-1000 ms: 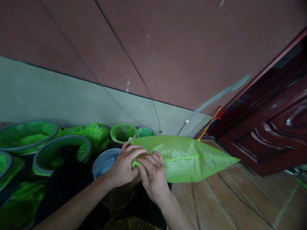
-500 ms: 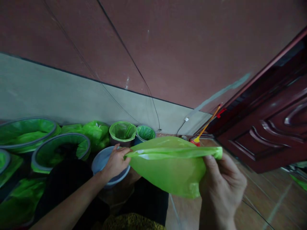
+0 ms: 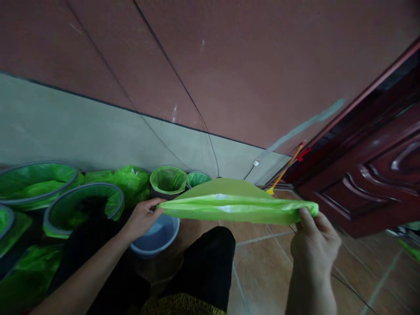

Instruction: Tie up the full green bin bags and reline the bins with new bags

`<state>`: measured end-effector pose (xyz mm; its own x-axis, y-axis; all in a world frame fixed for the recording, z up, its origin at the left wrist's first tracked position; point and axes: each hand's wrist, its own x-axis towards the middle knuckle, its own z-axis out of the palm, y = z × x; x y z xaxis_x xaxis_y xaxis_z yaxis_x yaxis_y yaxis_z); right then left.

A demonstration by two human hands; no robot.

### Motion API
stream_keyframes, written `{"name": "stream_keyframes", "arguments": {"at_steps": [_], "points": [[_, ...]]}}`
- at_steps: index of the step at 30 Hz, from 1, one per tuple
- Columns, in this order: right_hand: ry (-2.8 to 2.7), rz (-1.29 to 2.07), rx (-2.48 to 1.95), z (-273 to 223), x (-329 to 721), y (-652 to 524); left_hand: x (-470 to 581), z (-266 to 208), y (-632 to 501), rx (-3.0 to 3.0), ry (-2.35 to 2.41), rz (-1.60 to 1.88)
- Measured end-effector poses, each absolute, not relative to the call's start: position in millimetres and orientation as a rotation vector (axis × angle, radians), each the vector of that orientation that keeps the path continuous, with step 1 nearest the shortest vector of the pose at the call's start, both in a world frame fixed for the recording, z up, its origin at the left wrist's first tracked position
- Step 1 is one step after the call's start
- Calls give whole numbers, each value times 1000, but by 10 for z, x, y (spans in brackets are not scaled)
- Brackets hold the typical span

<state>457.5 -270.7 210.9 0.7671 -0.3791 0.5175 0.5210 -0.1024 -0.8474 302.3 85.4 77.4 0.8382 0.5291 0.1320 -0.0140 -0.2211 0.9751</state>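
Observation:
A green plastic bag (image 3: 236,208) is stretched level between my hands, above my knees. My left hand (image 3: 142,218) pinches its left end, thumb and fingers closed on the edge. At the other end my right hand (image 3: 316,238) grips the rolled edge between thumb and fingers. The bag's mouth edges lie nearly together in a long narrow band, and a rounded part of the film bulges out on the far side. Beneath my left hand stands a grey-blue basin (image 3: 157,236), partly covered by the hand and the bag.
Along the wall stand several bins lined with green bags, among them a large bin (image 3: 83,210) and a smaller bin (image 3: 168,180). A yellow-handled tool (image 3: 285,170) leans near the dark red door (image 3: 370,175). A thin cable (image 3: 354,295) crosses the tiled floor.
My hands have moved apart, the left one leftward and the right one slightly rightward. The bag is pulled longer and tauter, and its hanging lower part has swung up out of sight.

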Motion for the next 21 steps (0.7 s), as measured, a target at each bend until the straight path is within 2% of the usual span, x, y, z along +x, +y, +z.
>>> {"name": "stream_keyframes", "arguments": {"at_steps": [3,9,13,17,21], "points": [[-70,-698,-1500,1938,4651,-2705,2977,849,822,1544,395,502],[-82,-822,-1559,1719,4735,-2517,2903,1052,689,1276,316,431],[-69,-780,-1364,1669,4809,-2445,2902,1055,671,1127,341,490],[-61,-680,-1316,1610,4843,-2473,2938,935,774,1404,500,574],[-116,-609,-1301,1547,4788,-2508,2955,762,945,1743,695,846]]}}
